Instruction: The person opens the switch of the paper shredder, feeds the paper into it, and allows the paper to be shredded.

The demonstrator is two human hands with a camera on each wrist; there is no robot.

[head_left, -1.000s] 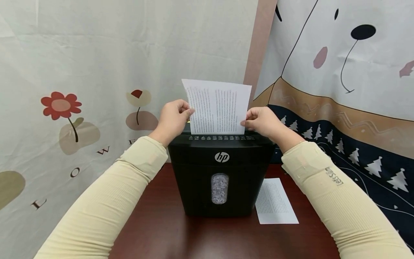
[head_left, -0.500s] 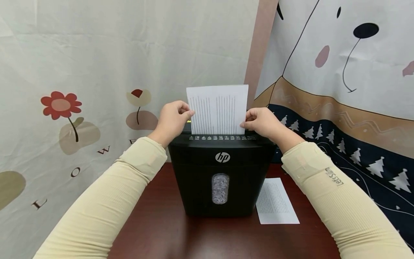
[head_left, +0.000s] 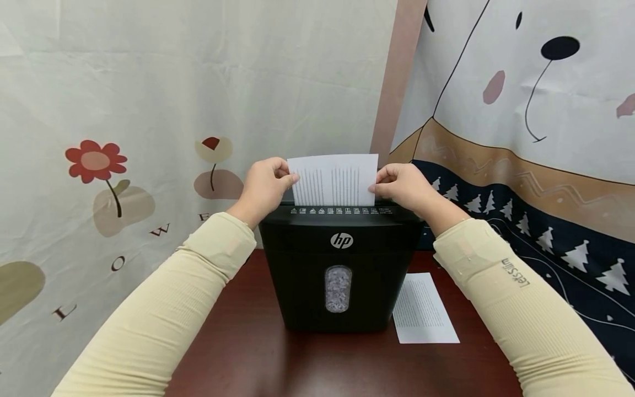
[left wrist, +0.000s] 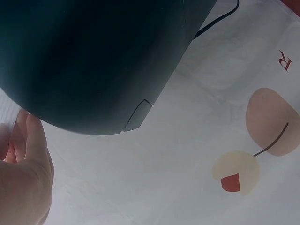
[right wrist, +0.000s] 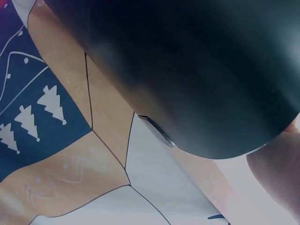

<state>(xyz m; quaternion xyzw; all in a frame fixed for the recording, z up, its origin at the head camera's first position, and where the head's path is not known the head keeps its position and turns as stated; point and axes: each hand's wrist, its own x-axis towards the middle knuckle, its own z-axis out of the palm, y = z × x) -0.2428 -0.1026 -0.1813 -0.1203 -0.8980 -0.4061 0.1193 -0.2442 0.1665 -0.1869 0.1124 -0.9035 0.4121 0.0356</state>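
Note:
A printed sheet of paper [head_left: 333, 179] stands upright in the top slot of a black HP paper shredder [head_left: 307, 281]; its lower part is hidden inside. At the sheet's left edge my left hand [head_left: 264, 186] holds it lightly between thumb and fingers. My right hand [head_left: 401, 186] does the same at the right edge, with the thumb in front of the paper. Both hands are just above the shredder's top. In the left wrist view, the left hand's fingers [left wrist: 35, 136] reach up past the shredder's dark rim. Only part of the right hand [right wrist: 276, 168] shows in the right wrist view.
A second printed sheet [head_left: 424, 309] lies on the dark red-brown table [head_left: 248, 353], right of the shredder. White shreds [head_left: 338, 289] show through its front window. Printed curtains [head_left: 307, 71] hang close behind. A black cord [left wrist: 218, 19] runs from the shredder.
The sheet has sunk deeper into the shredder's slot, so much less of it stands above the top. Both hands have stayed almost in place at its edges.

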